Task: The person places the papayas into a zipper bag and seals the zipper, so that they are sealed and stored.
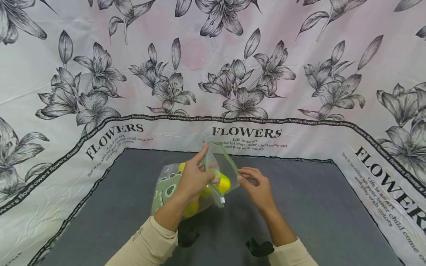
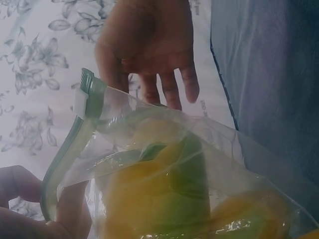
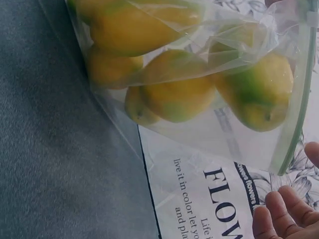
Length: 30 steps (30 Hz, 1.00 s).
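A clear zip bag (image 1: 196, 201) with a green zip edge and a white slider (image 1: 222, 200) holds several yellow fruits (image 3: 179, 94) with green patches. A green cartoon figure is printed on its left part. My left hand (image 1: 191, 179) grips the zip edge, index finger pointing up along it, thumb lower on the mouth. At the opposite side of the mouth, my right hand (image 1: 259, 188) pinches the green edge between thumb and index finger. Its other fingers (image 2: 169, 89) hang loosely behind the bag in the left wrist view. The mouth stands spread between both hands.
The bag is held over a dark grey table (image 1: 110, 207). White cloth (image 1: 186, 133) printed with flowers and lettering surrounds the table at the back and sides. A black device (image 1: 259, 248) sits below the right wrist, another (image 1: 188, 237) below the left.
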Motion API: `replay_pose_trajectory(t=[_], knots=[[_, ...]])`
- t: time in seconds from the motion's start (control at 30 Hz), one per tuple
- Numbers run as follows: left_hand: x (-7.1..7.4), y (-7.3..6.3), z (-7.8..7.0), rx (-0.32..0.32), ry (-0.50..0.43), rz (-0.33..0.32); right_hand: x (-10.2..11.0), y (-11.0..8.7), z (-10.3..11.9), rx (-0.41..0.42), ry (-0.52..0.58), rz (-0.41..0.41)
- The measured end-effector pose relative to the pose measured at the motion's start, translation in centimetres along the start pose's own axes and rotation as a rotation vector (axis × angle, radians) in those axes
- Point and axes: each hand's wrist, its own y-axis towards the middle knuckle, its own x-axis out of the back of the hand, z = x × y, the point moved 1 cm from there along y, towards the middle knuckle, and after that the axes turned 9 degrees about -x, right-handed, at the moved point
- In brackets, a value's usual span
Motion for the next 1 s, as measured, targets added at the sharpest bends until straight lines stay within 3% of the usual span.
replay_pose_trajectory(t=[0.3,1.0], knots=[[-0.8,-0.2,1.0,-0.023,0.013,-0.002,0.6,-0.4,-0.5,-0.034,-0.042,-0.033],[-2.6,-0.8,3.5,-0.077,0.069,0.04,1.9,-0.8,-1.1,-0.096,-0.028,-0.061]])
